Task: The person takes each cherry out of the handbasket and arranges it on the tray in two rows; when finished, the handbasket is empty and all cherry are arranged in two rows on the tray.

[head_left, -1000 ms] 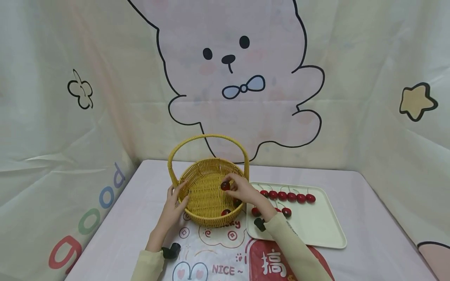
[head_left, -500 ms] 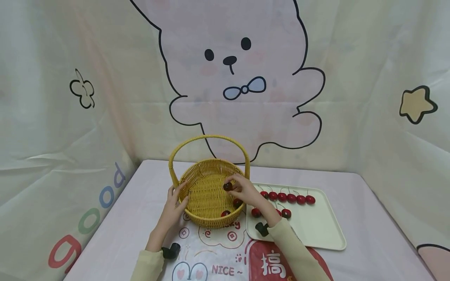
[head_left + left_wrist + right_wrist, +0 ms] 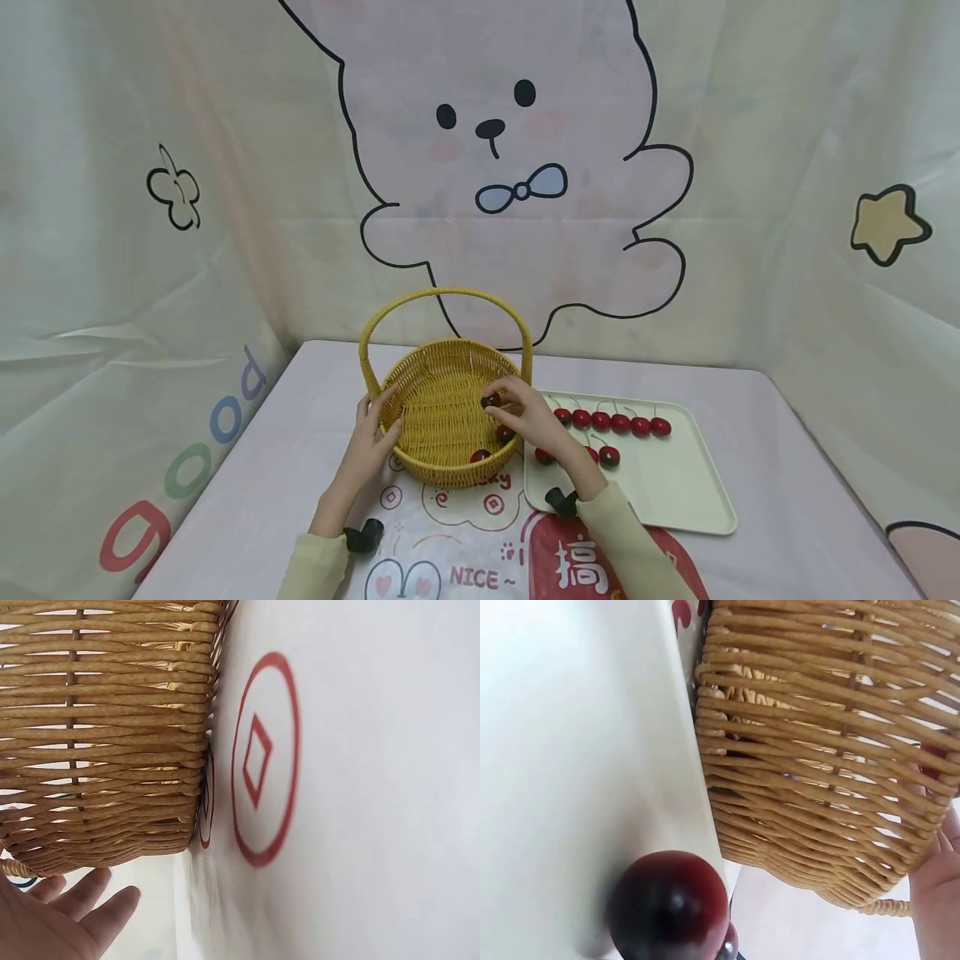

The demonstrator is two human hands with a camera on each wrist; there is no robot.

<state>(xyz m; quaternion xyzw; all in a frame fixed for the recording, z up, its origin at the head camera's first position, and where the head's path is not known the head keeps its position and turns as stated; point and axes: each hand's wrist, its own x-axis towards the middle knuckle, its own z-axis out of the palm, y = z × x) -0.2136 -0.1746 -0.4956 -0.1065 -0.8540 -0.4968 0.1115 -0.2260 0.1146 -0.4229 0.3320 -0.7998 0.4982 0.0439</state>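
Note:
A yellow wicker basket [image 3: 442, 417] with a tall hoop handle stands on the table. My left hand [image 3: 370, 437] holds its left rim, thumb over the rim; in the left wrist view several fingers [image 3: 90, 900] reach out straight beside the weave. Over the right inner side of the basket, my right hand [image 3: 528, 412] pinches a dark red cherry [image 3: 491, 401] between thumb and fingertips. Below it, one cherry [image 3: 504, 434] lies against the right wall, and another cherry [image 3: 481, 456] near the front wall. The right wrist view shows that held cherry [image 3: 932, 761] partly behind the rim.
A cream tray [image 3: 682, 483] stands right beside the basket. It bears a back row of cherries [image 3: 620, 423] with stems and a few front cherries [image 3: 610, 457], partly hidden by my right forearm. Printed cloth [image 3: 480, 508] covers the table; a fabric backdrop [image 3: 750, 250] rises behind.
My right hand has shifted slightly right and toward me with the cherry still pinched. My left hand and the basket have stayed in place.

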